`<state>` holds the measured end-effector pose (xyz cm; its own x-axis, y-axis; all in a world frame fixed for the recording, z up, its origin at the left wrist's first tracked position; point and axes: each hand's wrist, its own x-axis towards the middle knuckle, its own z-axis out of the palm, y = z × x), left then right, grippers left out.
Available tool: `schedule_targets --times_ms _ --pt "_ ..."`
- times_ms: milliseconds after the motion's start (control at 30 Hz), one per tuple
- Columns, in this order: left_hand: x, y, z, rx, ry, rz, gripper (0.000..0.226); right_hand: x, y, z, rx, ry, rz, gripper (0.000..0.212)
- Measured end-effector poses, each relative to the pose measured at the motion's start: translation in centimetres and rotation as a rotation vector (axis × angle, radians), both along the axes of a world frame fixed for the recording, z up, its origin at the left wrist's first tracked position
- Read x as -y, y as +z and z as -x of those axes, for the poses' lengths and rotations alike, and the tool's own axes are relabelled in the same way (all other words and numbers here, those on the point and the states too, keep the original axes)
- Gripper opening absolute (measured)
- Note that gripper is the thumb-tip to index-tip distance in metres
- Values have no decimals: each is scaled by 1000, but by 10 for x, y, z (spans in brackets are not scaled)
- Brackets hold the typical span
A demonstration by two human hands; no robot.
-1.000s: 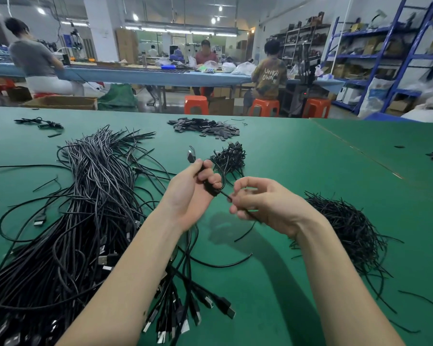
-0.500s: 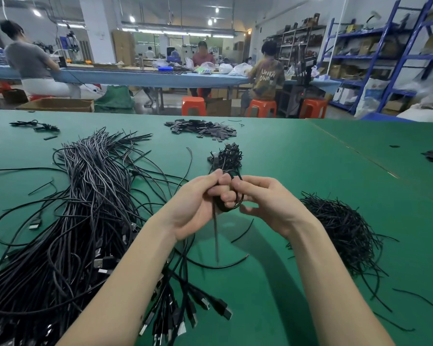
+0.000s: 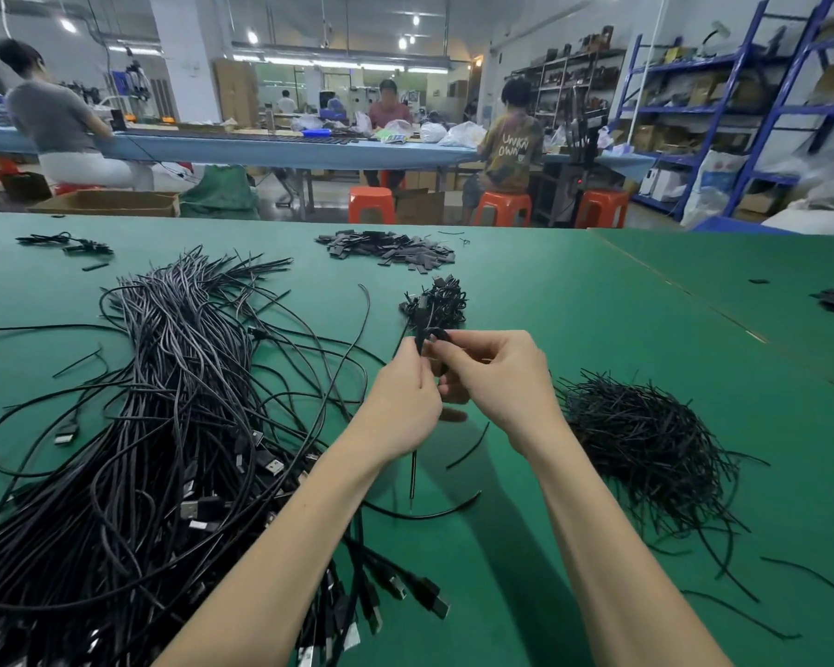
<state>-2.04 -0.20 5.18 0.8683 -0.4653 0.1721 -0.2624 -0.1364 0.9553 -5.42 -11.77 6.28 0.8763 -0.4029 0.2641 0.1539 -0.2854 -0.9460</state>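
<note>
1. The left hand (image 3: 405, 402) and right hand (image 3: 497, 377) meet above the middle of the green surface (image 3: 574, 320). Their fingers are curled, and both pinch a small coiled black cable (image 3: 432, 335).
2. A black strand (image 3: 412, 479) hangs straight down from under the left hand.
3. A heap of loose cables (image 3: 164, 426) covers the surface's left side, and a pile of thin black ties (image 3: 646, 450) lies toward its right edge.
4. A small heap of coiled bundles (image 3: 436, 300) sits just beyond the hands, toward the far edge.
</note>
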Motion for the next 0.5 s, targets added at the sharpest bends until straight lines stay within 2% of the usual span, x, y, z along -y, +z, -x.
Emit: schedule_targets --times_ms 100,167,233,267,367,500 --pt "-1 3 3 22 2 -84 24 3 3 3 -54 60 173 20" --pt "0 3 -1 131 83 -222 23 6 5 3 -67 142 108 9" --pt "3 2 -1 193 98 -290 24 7 5 2 -61 130 62 16" --pt "5 1 1 205 84 -303 27 7 4 0 -57 63 103 21" --pt "8 -3 2 192 43 -263 31 6 3 -2 0 -55 168 19" --pt "12 -5 -2 24 -46 -24 10 12 5 -4 20 -93 45 20"
